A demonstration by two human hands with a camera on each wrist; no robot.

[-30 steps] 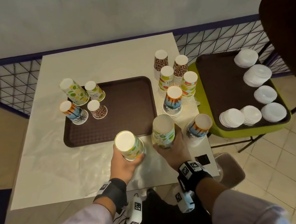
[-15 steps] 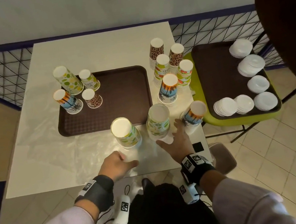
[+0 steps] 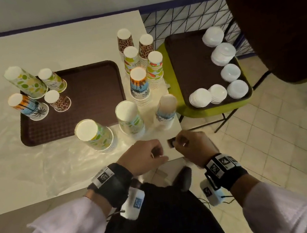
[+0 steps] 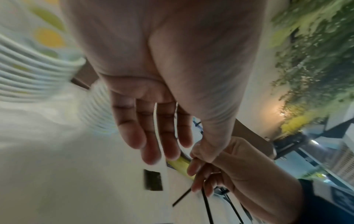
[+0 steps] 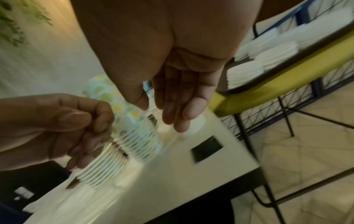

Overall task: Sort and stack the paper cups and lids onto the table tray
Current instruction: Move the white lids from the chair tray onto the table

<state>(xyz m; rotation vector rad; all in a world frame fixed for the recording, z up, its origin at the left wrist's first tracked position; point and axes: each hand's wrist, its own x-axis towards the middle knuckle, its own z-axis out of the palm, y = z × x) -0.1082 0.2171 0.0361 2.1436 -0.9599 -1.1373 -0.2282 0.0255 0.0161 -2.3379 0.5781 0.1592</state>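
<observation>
A brown tray lies on the white table with several upside-down cup stacks at its left end, among them a lemon-print stack and a palm-print stack. In front of the tray stand two lemon-print stacks and a palm-print stack. My left hand and right hand hover close together at the table's front right corner, apart from the cups. Both hold nothing. The left wrist view shows my left hand with relaxed fingers. My right hand looks the same.
Several taller cup stacks stand on the table right of the tray. A second brown tray on a green stool holds several stacks of white lids. A dark chair stands at the right. A black square marks the table corner.
Both hands let go of the two lemon-print stacks, left them standing in front of the tray, and drew back to the table's front right corner.
</observation>
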